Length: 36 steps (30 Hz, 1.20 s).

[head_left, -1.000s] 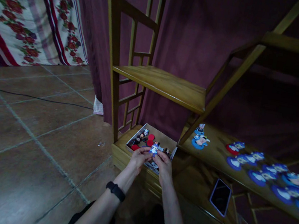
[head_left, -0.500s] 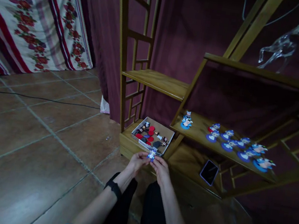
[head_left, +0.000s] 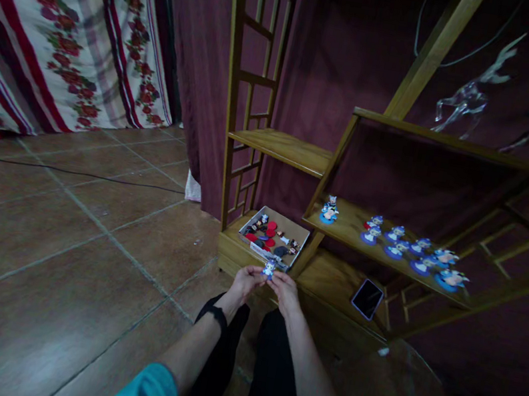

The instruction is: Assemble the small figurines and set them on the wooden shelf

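Note:
A small white-and-purple figurine on a purple base is held upright between my two hands. My left hand grips it from the left, and my right hand pinches it from the right; both are closed. Just beyond them, a shallow cardboard box holds several dark-haired figurines along with red and dark discs. To the right, several similar figurines on purple or blue bases stand on a wooden shelf, among them a blue-based figurine at its left end.
A phone or tablet with a dark screen lies on the lower shelf. A clear deer ornament stands on the shelf above. The wooden rack's lattice post rises at the left. A thin black cable crosses the tiled floor.
The view has shifted a little, so the shelf and its figurines sit further left. Both hands still hold the figurine in front of the box, with no clear change of grip.

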Tool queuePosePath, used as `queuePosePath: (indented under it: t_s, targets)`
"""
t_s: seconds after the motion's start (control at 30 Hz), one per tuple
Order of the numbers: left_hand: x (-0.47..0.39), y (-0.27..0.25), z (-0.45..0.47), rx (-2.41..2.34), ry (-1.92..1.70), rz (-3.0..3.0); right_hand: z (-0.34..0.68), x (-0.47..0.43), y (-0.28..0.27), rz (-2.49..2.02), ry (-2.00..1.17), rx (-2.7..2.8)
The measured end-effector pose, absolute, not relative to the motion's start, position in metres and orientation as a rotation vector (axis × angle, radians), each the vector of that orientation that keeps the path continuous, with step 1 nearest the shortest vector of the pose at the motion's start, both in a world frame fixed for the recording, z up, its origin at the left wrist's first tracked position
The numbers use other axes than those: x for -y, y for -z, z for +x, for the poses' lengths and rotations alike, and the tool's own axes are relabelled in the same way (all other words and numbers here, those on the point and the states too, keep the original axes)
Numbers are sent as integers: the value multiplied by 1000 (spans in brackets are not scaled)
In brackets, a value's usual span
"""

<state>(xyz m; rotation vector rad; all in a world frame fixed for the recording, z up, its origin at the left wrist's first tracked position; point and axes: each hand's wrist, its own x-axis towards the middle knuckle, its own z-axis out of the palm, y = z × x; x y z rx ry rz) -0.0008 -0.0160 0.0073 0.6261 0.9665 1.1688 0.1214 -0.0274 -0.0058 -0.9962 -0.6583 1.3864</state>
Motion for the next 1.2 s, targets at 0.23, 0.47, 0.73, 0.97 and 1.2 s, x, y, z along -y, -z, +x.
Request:
queuePosePath:
  t_s: [0.23, 0.47, 0.73, 0.97, 1.2]
  targets:
    - [13, 2, -1, -931, -1192, 708, 121, 24, 6, -1039, -1404, 646]
    - [13, 1, -3, -1035, -1166, 771, 123, 21, 9, -1069, -1365, 725]
    - [8, 7, -3, -975, -1119, 603, 121, 23, 3, -1084, -1327, 679]
    - [4, 7, -7, -942, -1037, 411, 120, 22, 5, -1112, -1298, 709]
    - [0, 11, -7, -895, -1033, 386, 119, 18, 8, -1149, -1244, 771]
